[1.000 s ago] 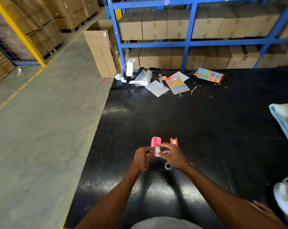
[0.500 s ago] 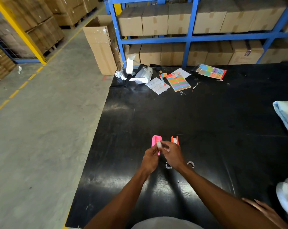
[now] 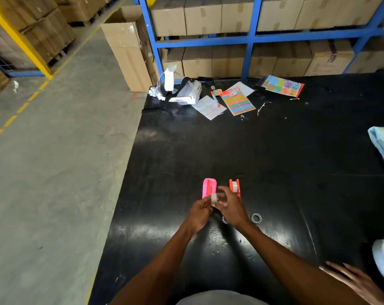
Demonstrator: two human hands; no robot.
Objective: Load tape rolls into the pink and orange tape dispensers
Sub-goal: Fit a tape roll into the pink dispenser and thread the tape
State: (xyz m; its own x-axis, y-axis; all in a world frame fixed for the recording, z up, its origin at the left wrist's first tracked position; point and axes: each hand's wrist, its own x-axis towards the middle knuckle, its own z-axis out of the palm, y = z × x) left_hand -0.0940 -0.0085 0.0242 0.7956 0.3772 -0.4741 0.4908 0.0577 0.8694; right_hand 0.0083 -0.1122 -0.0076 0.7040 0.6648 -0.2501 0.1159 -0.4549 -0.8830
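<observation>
Head view of a black table (image 3: 274, 150). Both hands meet just in front of the pink tape dispenser (image 3: 209, 187), which stands on the table beside the orange tape dispenser (image 3: 234, 186); the orange one already carries a whitish roll. The left hand (image 3: 199, 213) and right hand (image 3: 230, 209) pinch a small white tape roll (image 3: 214, 197) between their fingertips, at the near end of the pink dispenser; motion blur makes it unclear whether roll and dispenser touch. Two empty-looking tape rings lie nearby: one (image 3: 256, 218) right of the right wrist, another (image 3: 224, 219) partly hidden under it. Another person's hand (image 3: 353, 280) rests at the lower right.
</observation>
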